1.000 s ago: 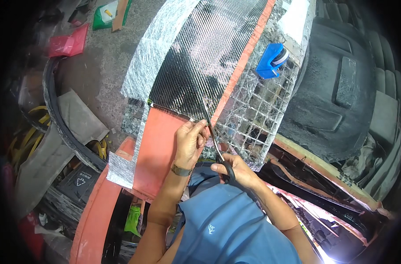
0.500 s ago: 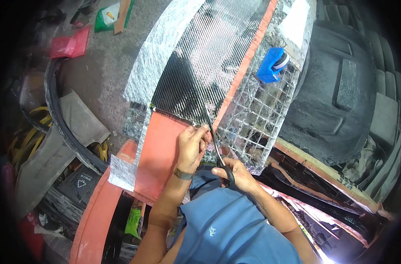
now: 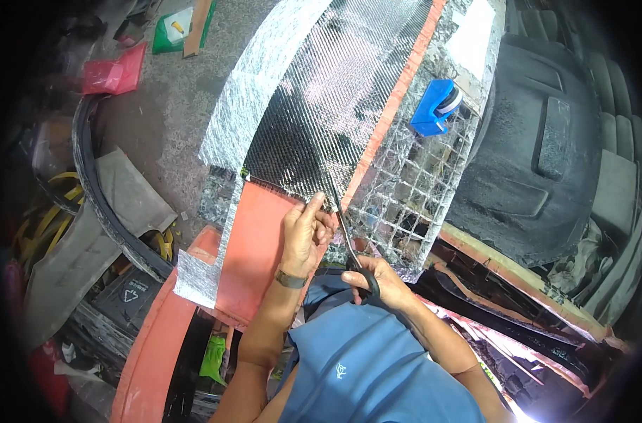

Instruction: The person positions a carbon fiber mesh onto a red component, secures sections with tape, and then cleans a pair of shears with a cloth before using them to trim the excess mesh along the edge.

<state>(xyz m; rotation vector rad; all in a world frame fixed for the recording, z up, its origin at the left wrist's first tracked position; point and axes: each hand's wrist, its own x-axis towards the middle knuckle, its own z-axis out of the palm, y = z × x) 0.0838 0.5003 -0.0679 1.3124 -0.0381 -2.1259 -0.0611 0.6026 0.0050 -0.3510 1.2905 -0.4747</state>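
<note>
A sheet of black woven carbon-fibre cloth [image 3: 300, 134] lies along a long orange mould [image 3: 254, 240]. My left hand [image 3: 303, 236] is at the cloth's near edge, its thumb pressed on top and the other fingers curled by the corner. My right hand [image 3: 384, 282] grips the black handles of a pair of scissors [image 3: 349, 247]. Their long blades reach up onto the cloth near its right edge, just beside my left fingertips. How far apart the blades are is hard to make out. White fibre matting [image 3: 247, 106] runs down the cloth's left side.
A blue tape dispenser [image 3: 434, 109] stands on a resin-crusted grid [image 3: 412, 183] right of the mould. Beyond it lies a dark moulded panel [image 3: 525, 155]. A curved black strip [image 3: 88, 162], a pink packet [image 3: 116, 70] and a green packet [image 3: 167, 35] are on the left.
My left thumb has straightened and slid slightly up onto the cloth. The scissors and my right hand have hardly moved.
</note>
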